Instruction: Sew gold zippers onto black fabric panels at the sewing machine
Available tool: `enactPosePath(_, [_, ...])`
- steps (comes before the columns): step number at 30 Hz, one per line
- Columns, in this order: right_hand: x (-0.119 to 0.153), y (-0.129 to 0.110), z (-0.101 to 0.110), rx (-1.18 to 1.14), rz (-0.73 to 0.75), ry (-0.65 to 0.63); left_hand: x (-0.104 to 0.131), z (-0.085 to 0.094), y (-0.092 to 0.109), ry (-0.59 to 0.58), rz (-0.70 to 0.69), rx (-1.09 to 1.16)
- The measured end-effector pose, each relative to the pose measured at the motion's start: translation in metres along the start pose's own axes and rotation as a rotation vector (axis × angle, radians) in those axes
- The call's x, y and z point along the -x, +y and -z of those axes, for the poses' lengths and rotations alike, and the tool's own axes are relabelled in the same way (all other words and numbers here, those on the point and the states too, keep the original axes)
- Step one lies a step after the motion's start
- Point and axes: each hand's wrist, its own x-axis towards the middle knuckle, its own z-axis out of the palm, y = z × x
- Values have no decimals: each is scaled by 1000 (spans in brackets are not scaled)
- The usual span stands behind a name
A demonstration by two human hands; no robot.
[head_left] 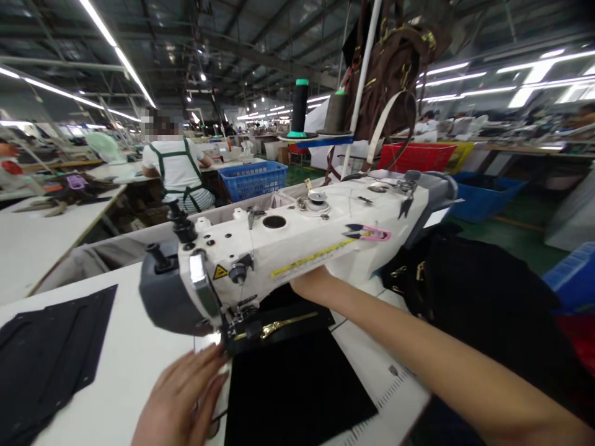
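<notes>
A white sewing machine [297,229] spans the middle of the view. Under its needle and arm lies black fabric [292,390] with a gold zipper [279,325] along its upper part. My left hand [186,396] is beside the needle area, at the fabric's left edge, its fingers close together and pointing at the presser foot; what the fingertips may pinch is too hidden to tell. My right arm reaches in from the right, and my right hand [313,284] goes under the machine arm, its fingers hidden. Pink-handled snips [369,233] rest on the machine.
Black cut pieces [56,359] lie on the table at left. A black pile [469,303] with gold hardware is at right. Thread cones [299,108] and hanging brown bags [390,68] stand behind the machine. A person [179,167] sits ahead, near a blue basket [255,179].
</notes>
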Motion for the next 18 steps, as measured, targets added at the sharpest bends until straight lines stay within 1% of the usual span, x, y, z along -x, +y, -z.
enactPosePath(1, [10, -11, -3, 19, 7, -14, -2, 2, -5, 1, 45, -64])
enactPosePath(2, [23, -23, -9, 41, 20, -30, -5, 2, -7, 6, 51, -102])
enactPosePath(3, [36, -34, -16, 68, 51, -49, -8, 1, -8, -17, 44, -109])
enactPosePath(4, [49, -44, -26, 122, 99, -70, -10, -2, -7, -53, 36, -104])
enactPosePath(5, [61, -52, -36, 149, 167, -89, -12, -4, -5, -61, 54, -104])
enactPosePath(7, [77, -60, -56, 174, 264, -93, -14, -9, 0, -105, 88, -85])
enactPosePath(9, [78, -58, -71, 156, 299, -97, -14, -10, 5, -115, 106, -62])
enactPosePath(11, [72, -51, -77, 102, 311, -127, -11, -9, 8, -103, 109, -41])
enactPosePath(14, [61, -43, -73, -4, 318, -165, -8, -8, 9, -63, 101, -22])
enactPosePath(18, [57, -45, -68, -21, 307, -179, -9, -11, 9, -5, 77, -7])
